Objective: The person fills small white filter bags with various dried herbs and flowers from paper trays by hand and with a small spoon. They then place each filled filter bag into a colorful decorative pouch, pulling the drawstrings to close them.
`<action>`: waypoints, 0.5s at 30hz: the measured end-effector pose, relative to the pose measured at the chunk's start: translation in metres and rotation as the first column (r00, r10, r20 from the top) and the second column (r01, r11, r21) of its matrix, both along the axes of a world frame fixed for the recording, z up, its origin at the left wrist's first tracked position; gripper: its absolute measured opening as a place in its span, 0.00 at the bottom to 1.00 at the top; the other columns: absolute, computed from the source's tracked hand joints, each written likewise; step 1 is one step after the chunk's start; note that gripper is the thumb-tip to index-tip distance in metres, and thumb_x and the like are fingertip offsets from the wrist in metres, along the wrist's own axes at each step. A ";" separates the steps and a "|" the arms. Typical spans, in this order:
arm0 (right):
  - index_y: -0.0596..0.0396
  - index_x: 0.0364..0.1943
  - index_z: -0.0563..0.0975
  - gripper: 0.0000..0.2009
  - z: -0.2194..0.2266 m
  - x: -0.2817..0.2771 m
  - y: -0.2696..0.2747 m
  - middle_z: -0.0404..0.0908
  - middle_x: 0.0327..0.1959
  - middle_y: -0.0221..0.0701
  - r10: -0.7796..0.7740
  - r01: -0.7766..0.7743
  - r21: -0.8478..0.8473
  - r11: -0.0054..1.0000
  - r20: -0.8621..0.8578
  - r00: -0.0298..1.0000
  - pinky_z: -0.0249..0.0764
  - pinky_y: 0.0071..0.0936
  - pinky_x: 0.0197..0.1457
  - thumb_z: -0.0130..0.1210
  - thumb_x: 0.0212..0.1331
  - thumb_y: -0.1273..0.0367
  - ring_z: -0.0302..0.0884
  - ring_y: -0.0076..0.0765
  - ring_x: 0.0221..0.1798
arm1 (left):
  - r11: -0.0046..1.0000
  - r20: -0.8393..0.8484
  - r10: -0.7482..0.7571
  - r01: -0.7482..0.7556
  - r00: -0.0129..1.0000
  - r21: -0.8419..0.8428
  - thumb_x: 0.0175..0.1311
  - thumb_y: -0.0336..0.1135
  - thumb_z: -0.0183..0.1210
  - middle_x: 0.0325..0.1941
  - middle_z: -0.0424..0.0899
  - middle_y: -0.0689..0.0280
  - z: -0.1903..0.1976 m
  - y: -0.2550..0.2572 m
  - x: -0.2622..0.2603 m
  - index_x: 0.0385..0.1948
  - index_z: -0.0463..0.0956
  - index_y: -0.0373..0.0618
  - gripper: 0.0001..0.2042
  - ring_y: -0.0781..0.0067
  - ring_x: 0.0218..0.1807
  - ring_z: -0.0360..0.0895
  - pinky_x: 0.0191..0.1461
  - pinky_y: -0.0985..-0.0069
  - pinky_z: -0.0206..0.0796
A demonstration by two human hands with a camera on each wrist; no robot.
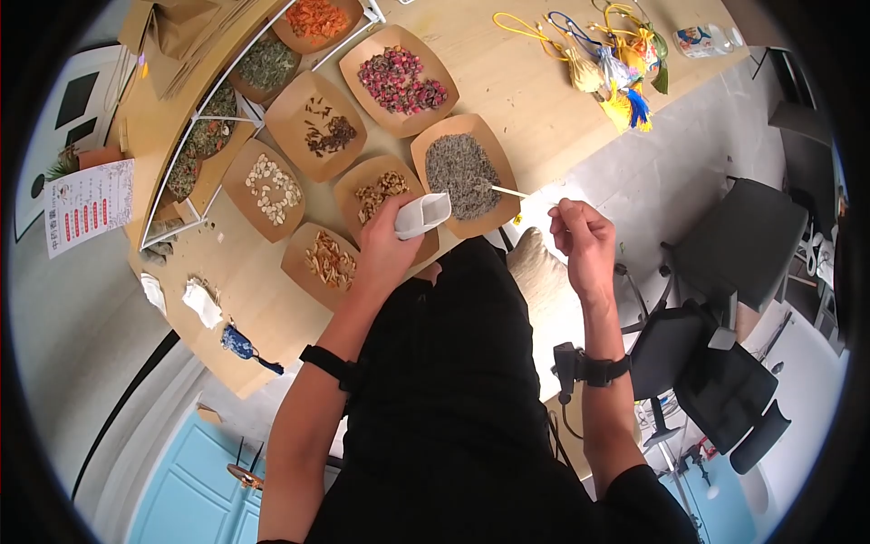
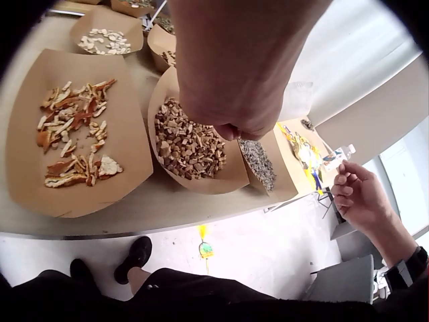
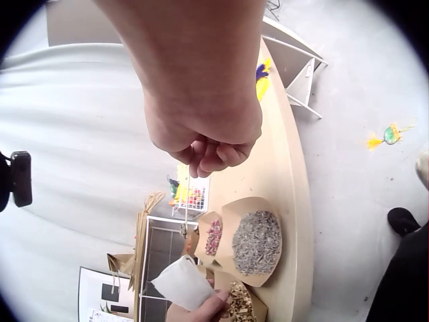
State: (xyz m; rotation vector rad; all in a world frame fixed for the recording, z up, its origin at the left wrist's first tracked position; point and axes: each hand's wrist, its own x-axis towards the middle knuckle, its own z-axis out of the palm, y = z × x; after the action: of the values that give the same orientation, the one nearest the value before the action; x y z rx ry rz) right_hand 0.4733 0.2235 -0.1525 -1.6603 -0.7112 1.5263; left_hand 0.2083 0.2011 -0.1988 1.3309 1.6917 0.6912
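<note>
1. Stretching across the head view, a pale wooden worktop (image 1: 507,86) carried everything, its curved edge running just in front of the person.
2. A white wire rack (image 1: 210,122) stood at the worktop's far left, holding trays of green and orange dried herbs.
3. Brown paper trays lay side by side near the edge: one of grey lavender buds (image 1: 464,175), one of pink rosebuds (image 1: 400,79), one of dark spice pieces (image 1: 319,127), one of pale slices (image 1: 270,189), one of tan chopped root (image 1: 381,193), and one of orange peel strips (image 1: 328,261).
4. A cluster of bright tasselled sachets (image 1: 616,68) lay far to the right, well apart from the trays.
5. The left hand (image 1: 385,245) was curled round a small white pouch (image 1: 422,215), holding it open-mouthed above the near rim of the tan root tray, just beside the lavender tray.
6. The right hand (image 1: 580,238) hung past the worktop's edge, over the floor, fingers curled in with thumb and fingertips pinched together; the right wrist view showed the same bunched fist, though what it pinched was too small to make out.
7. A thin wooden stick (image 1: 509,190) rested with one end on the lavender tray, pointing toward the right hand but apart from it.
</note>
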 end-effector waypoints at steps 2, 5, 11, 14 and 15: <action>0.58 0.28 0.81 0.13 0.016 -0.003 0.000 0.75 0.20 0.23 0.020 -0.020 0.010 1.000 0.027 0.999 0.57 0.15 0.24 0.55 0.66 0.64 0.64 0.14 0.21 | 1.000 0.012 -0.005 0.005 1.000 -0.005 0.51 0.25 0.63 0.43 0.84 0.57 0.001 0.002 0.003 0.49 0.74 0.42 0.20 0.60 0.46 0.82 0.50 0.69 0.72; 0.59 0.28 0.81 0.14 0.030 -0.007 -0.001 0.75 0.20 0.23 0.076 -0.080 0.050 0.996 0.074 0.994 0.59 0.15 0.25 0.54 0.66 0.64 0.64 0.14 0.22 | 1.000 0.033 -0.010 0.010 0.999 0.005 0.52 0.26 0.64 0.43 0.84 0.57 0.002 0.006 0.010 0.48 0.74 0.42 0.19 0.62 0.47 0.82 0.50 0.70 0.72; 0.60 0.29 0.81 0.11 0.035 -0.018 -0.006 0.75 0.21 0.24 0.202 -0.226 0.129 0.966 0.175 0.964 0.62 0.17 0.27 0.55 0.66 0.67 0.65 0.16 0.22 | 0.999 0.055 -0.013 0.010 0.998 0.050 0.52 0.26 0.64 0.43 0.84 0.58 0.001 0.005 0.016 0.48 0.74 0.43 0.19 0.64 0.47 0.82 0.50 0.71 0.72; 0.59 0.32 0.82 0.08 0.038 -0.023 -0.007 0.75 0.22 0.28 0.263 -0.393 0.276 0.877 0.408 0.874 0.64 0.21 0.27 0.57 0.64 0.69 0.67 0.22 0.22 | 0.999 0.060 -0.021 0.018 0.998 0.050 0.53 0.26 0.64 0.44 0.84 0.59 0.002 0.004 0.017 0.48 0.75 0.42 0.19 0.65 0.47 0.82 0.51 0.71 0.72; 0.59 0.33 0.82 0.07 0.043 -0.025 -0.007 0.75 0.22 0.31 0.254 -0.513 0.359 0.779 0.567 0.783 0.65 0.22 0.27 0.58 0.63 0.70 0.68 0.25 0.22 | 0.999 0.062 -0.029 0.027 0.998 0.044 0.53 0.26 0.64 0.44 0.84 0.59 0.004 0.003 0.018 0.48 0.75 0.42 0.18 0.65 0.48 0.82 0.51 0.71 0.72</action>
State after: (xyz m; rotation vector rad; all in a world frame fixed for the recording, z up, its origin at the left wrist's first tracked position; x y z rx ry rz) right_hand 0.4487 0.2165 -0.1098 -1.5431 -1.6841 1.0212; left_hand 0.2258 0.2043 -0.1953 1.3468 1.6135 0.7498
